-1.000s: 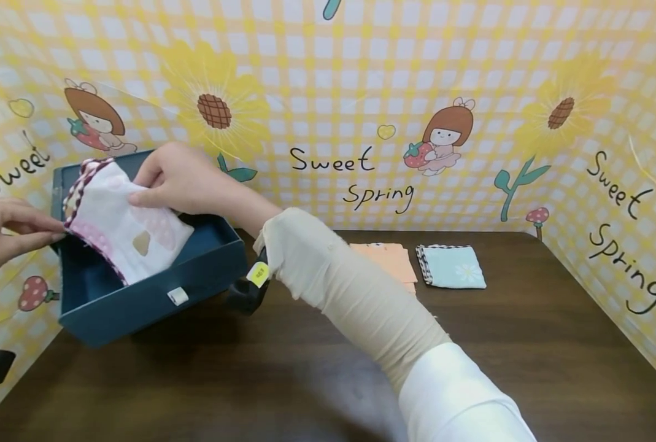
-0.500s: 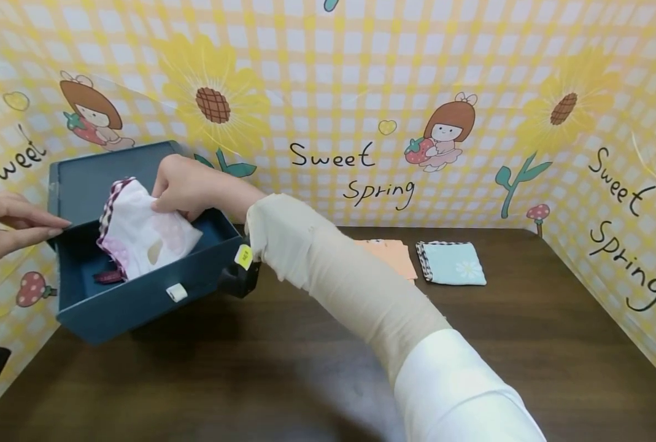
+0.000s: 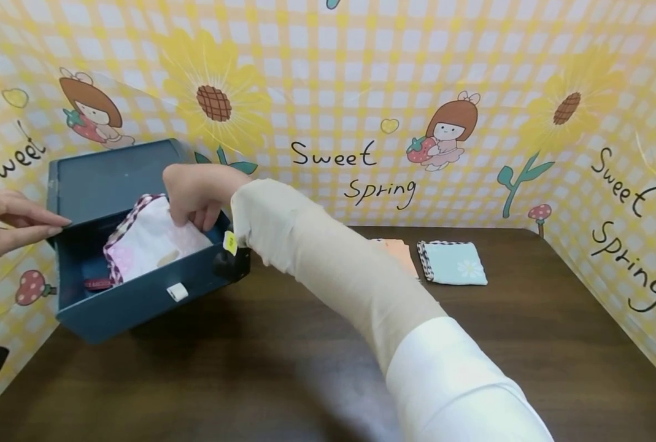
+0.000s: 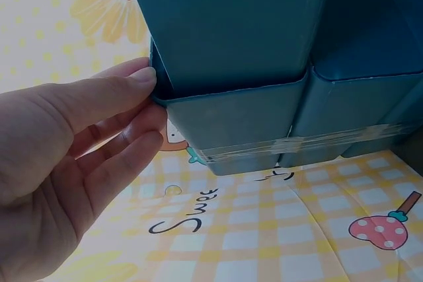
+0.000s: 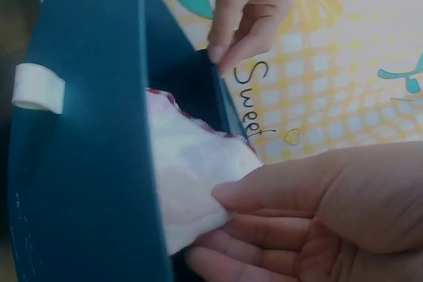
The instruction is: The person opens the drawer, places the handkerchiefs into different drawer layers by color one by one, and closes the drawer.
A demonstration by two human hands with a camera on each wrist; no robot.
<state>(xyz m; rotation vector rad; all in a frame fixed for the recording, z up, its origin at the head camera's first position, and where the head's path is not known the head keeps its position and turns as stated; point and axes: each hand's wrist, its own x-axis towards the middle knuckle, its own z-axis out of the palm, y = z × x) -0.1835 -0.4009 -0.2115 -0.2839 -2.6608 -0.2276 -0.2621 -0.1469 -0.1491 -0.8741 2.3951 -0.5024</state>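
Observation:
My right hand [image 3: 202, 191] pinches a folded white handkerchief [image 3: 140, 248] with pink patches and a dark checked border. The cloth sits low inside the dark blue box [image 3: 131, 307], partly hidden by its front wall. In the right wrist view, thumb and fingers hold one end of this handkerchief [image 5: 188, 189]. At the box's far left corner, my left hand [image 3: 15, 226] pinches the edge of the raised lid [image 3: 112, 181]. The left wrist view has the thumb on that rim, with fingers beneath. A small dark red item [image 3: 97, 283] lies in the box beside the cloth.
On the brown table [image 3: 283, 368], a light blue folded cloth [image 3: 452, 264] lies at the right. Next to it is an orange folded cloth [image 3: 396, 253], partly behind the right sleeve. A white tab [image 3: 177, 292] sticks out from the box front. Yellow checked sheeting [image 3: 316, 92] surrounds the table.
My right hand has lowered the handkerchief deeper into the box and moved it to the right. The dark red item has come into sight. My left hand stays at the lid's edge.

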